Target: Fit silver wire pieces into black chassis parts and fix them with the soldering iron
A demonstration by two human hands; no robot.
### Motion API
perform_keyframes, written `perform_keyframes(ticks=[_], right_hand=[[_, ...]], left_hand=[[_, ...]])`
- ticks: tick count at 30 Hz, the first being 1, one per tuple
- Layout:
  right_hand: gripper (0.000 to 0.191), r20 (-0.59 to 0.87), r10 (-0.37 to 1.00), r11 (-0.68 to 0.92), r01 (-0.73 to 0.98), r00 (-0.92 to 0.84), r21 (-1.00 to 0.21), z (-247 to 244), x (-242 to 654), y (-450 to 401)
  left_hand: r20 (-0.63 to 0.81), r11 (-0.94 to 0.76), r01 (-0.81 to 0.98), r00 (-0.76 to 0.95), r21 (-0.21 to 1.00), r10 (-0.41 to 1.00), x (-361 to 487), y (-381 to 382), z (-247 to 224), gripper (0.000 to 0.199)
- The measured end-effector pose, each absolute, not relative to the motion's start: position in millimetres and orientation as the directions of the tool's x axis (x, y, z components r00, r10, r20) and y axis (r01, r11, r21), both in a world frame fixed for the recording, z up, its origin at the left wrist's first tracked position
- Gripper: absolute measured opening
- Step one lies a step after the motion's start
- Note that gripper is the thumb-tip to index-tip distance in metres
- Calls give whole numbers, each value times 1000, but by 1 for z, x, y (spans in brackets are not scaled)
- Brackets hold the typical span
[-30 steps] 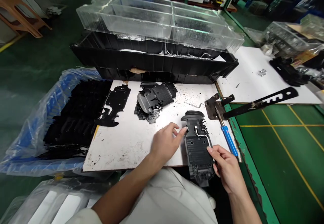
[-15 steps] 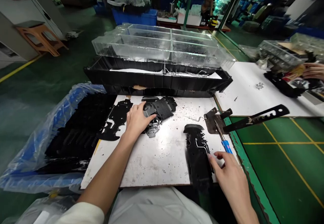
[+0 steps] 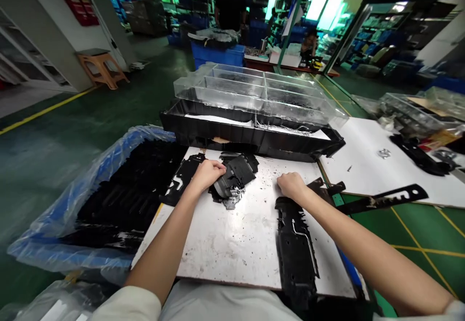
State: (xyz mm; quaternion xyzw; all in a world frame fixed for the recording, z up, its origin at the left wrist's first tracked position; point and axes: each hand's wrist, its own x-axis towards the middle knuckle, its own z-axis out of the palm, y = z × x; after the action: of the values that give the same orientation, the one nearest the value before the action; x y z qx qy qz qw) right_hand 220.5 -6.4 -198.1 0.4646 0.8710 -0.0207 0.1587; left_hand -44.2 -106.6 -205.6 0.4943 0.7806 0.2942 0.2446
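Note:
My left hand (image 3: 208, 174) has its fingers closed at the edge of a black plastic part (image 3: 224, 184) in a small pile near the back of the white board (image 3: 232, 243). Flat black panels (image 3: 241, 170) overlap in that pile, beside another cut-out black panel (image 3: 183, 178) at its left. My right hand (image 3: 291, 185) is closed low over the board, just beyond a long black plate (image 3: 296, 248); whatever its fingers pinch is hidden. On that plate lies a bent metal rod (image 3: 301, 234).
A black divided bin (image 3: 225, 129) with clear trays (image 3: 232, 88) on top spans the board's back. At left stands a plastic-lined blue crate (image 3: 47, 234) of black parts. A slotted metal bar (image 3: 385, 199) juts out right. A person (image 3: 231, 4) stands far back.
My right hand has moved from beside the long plate to beyond its far end. My left hand's spread fingers have drawn together on the pile. The camera view has tilted up and left.

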Motion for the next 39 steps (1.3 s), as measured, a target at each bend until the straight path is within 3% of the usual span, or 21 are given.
perform_keyframes(ticks=[3, 5, 7, 9, 10, 11, 12, 14, 17, 22, 26, 29, 32, 34, 37, 39], right_hand=[[28, -228, 814, 555, 831, -534, 37, -189, 227, -9], [18, -142, 836, 529, 847, -531, -54, -177, 236, -20], [15, -50, 853, 504, 844, -520, -181, -166, 248, -42], [25, 9, 863, 473, 802, -505, -364, -160, 261, -74], [32, 35, 871, 439, 746, -489, -501, -159, 268, -93], [34, 55, 903, 311, 562, -425, -766, -161, 274, -112], [33, 23, 925, 188, 404, -379, -895, -163, 278, -130], [31, -30, 943, 31, 177, -331, -984, -171, 284, -161], [30, -21, 965, -35, -50, -262, -998, -181, 283, -186], [23, 80, 986, 35, -280, -149, -959, -179, 264, -187], [37, -17, 971, -92, -306, -238, -948, -171, 239, -184], [24, -83, 930, -180, -245, -358, -953, -173, 222, -181], [21, -76, 881, -135, -95, -466, -986, -172, 214, -170], [25, 6, 863, 21, 24, -504, -999, -166, 213, -157], [29, 105, 759, 263, 156, -642, -952, -157, 215, -138], [31, -16, 604, 272, 225, -797, -936, -157, 218, -132]], left_hand=[[20, 294, 709, -398, 642, 917, -32, -115, -200, 36], [90, 176, 770, -290, 614, 953, -18, -115, -198, 50], [99, 41, 801, -124, 597, 987, -6, -111, -199, 66], [64, -27, 803, -14, 595, 998, 1, -104, -204, 75], [43, -32, 800, 8, 599, 999, 2, -100, -207, 74], [23, -27, 794, 16, 607, 1000, 1, -96, -209, 71], [9, -16, 784, 14, 620, 1000, 0, -94, -211, 67], [-5, 7, 752, -5, 659, 1000, -5, -90, -210, 61], [-4, 58, 667, -82, 743, 997, -18, -90, -202, 57], [-100, 191, 372, -250, 908, 963, -56, -113, -186, 58], [-255, 279, 15, -363, 960, 896, -88, -160, -180, 43], [-375, 312, -220, -370, 924, 850, -98, -201, -176, 39], [-479, 366, -370, -283, 854, 831, -83, -231, -173, 39], [-533, 417, -421, -206, 806, 821, -62, -242, -172, 30], [-600, 586, -423, 116, 691, 791, -29, -249, -175, 34], [-582, 689, -392, 369, 609, 724, -15, -253, -180, 36]])
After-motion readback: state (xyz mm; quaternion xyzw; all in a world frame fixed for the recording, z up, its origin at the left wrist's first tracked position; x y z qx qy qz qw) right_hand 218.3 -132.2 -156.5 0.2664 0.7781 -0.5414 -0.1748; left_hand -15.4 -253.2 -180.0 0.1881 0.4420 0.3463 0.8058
